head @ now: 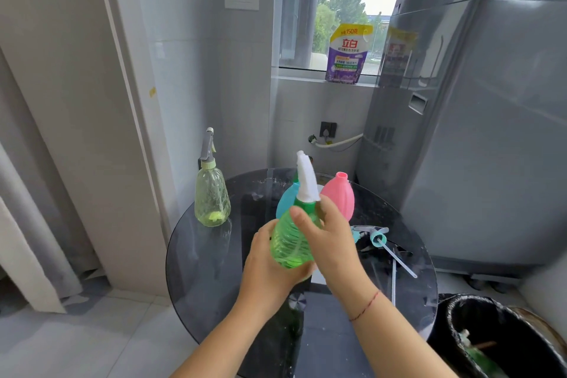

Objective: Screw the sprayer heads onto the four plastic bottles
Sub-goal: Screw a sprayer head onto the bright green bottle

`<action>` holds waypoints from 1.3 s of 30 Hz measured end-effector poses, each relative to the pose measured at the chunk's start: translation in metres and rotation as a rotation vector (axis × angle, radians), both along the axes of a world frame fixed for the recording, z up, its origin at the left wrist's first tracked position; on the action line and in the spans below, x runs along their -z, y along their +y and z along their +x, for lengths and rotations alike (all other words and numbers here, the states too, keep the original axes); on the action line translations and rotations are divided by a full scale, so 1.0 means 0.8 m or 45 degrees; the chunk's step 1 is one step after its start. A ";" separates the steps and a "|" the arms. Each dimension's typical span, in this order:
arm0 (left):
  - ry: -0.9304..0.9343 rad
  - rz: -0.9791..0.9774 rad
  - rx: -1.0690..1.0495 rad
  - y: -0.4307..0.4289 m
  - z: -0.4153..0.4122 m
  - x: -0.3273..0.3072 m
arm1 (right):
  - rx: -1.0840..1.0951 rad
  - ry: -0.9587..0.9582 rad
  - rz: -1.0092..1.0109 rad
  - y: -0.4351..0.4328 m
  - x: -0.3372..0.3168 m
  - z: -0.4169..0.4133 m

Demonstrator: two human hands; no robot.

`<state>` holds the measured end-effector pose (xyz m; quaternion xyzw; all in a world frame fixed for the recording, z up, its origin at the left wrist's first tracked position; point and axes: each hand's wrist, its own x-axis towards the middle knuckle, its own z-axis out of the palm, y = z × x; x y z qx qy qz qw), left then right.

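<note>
I hold a clear green bottle (290, 242) above the round glass table (208, 255). My left hand (267, 267) cups its base. My right hand (328, 236) wraps its neck, where a white sprayer head (306, 179) sits on a green collar. Behind it stand a blue bottle (287, 198), mostly hidden, and a pink bottle (339, 196) with an open neck. A pale yellow-green bottle (211, 196) with a grey sprayer head (207, 147) on it stands at the table's left edge. A loose blue sprayer head (372, 235) with its dip tube lies to the right.
A grey washing machine (475, 132) stands close at the right. A black bin (503, 337) sits at the lower right beside the table. A purple detergent pouch (348, 54) rests on the window sill. A wall and door frame rise at the left.
</note>
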<state>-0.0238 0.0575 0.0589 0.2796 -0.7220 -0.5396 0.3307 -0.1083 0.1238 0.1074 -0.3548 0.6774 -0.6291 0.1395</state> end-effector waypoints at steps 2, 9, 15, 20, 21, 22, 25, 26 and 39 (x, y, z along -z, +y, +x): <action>0.026 0.068 -0.017 -0.016 0.008 0.003 | -0.107 -0.058 0.130 -0.003 0.014 -0.001; 0.015 0.167 0.139 -0.077 0.019 0.016 | -0.209 -0.234 0.166 -0.035 0.062 0.004; -0.124 0.098 -0.164 -0.117 -0.006 0.029 | -0.158 -0.211 0.152 -0.103 0.077 -0.004; -0.235 -0.047 -0.358 -0.140 -0.037 0.039 | -0.119 -0.292 0.136 -0.158 0.091 -0.013; -0.241 -0.029 -0.376 -0.141 -0.040 0.041 | -0.092 -0.304 0.124 -0.165 0.094 -0.016; -0.209 0.020 -0.379 -0.142 -0.043 0.043 | -0.069 -0.306 0.118 -0.172 0.097 -0.019; -0.081 0.106 -0.361 -0.136 -0.048 0.049 | -0.024 -0.328 0.136 -0.188 0.105 -0.027; -0.069 0.100 -0.351 -0.135 -0.049 0.054 | -0.020 -0.333 0.149 -0.193 0.108 -0.029; -0.212 0.128 -0.235 -0.137 -0.041 0.065 | -0.012 -0.328 0.395 -0.212 0.116 -0.034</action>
